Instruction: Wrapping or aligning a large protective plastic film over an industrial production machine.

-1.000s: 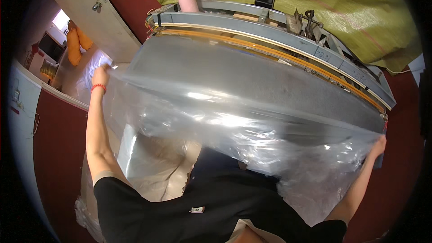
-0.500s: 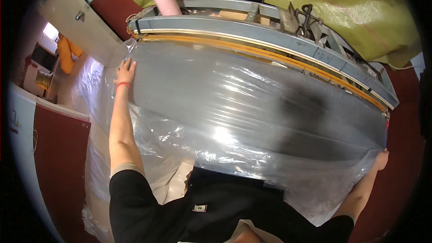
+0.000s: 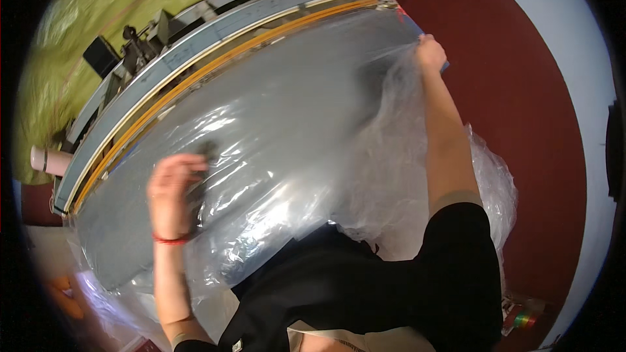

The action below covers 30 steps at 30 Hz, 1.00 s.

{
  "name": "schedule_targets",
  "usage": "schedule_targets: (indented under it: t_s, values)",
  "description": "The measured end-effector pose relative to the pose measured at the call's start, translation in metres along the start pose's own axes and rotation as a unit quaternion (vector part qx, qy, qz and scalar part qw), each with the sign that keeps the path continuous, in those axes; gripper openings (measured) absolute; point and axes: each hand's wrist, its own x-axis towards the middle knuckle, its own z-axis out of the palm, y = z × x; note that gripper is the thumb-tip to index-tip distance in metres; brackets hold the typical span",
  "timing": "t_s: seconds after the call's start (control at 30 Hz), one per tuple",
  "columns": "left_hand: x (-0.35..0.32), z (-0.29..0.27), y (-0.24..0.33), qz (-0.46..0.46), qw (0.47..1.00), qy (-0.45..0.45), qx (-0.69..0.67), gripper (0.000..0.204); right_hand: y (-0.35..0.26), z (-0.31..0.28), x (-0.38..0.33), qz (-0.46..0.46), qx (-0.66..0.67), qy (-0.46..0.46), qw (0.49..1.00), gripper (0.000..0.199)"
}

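A clear plastic sheet lies over a wide grey tabletop, wrinkled and shiny near my body. At the far right corner of the tabletop, my right hand is closed on the sheet's edge, and the film is drawn into creases toward it. My left hand, with a red bracelet at the wrist, hovers above the left half of the sheet. Motion blurs it, but its fingers look extended and nothing shows in them; a shadow falls beside it. Loose film hangs down past my right arm.
A blue-grey metal frame with orange strips bounds the tabletop's far side. On it are a pink bottle, a dark phone-like device and metal fittings. A dark red wall stands close on the right.
My view has swung to the right. My left hand has come off the sheet's far left corner and moved inward over the sheet. My right hand still grips the film at the right edge.
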Motion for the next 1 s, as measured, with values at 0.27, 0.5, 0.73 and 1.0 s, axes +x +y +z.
schedule_targets:
  t_s: [0.27,0.5,0.73,1.0]
  values:
    - [0.004,0.239,-0.038,-0.171,0.926,-0.312,-0.129,0.053,0.005,0.0,0.003,-0.014,0.05,0.01,0.999,0.034]
    - [-0.031,0.168,0.005,0.106,0.754,-0.636,-0.129,0.017,-0.002,-0.006,-0.002,-0.027,0.028,0.005,0.999,0.034]
    - [-0.101,0.0,0.055,0.443,0.818,-0.286,-0.231,0.026,-0.008,-0.014,-0.008,-0.018,0.045,-0.017,0.999,0.034]
    - [-0.221,-0.245,0.066,0.398,0.867,0.289,-0.081,0.03,0.006,-0.003,-0.001,-0.048,-0.008,-0.003,0.999,0.033]
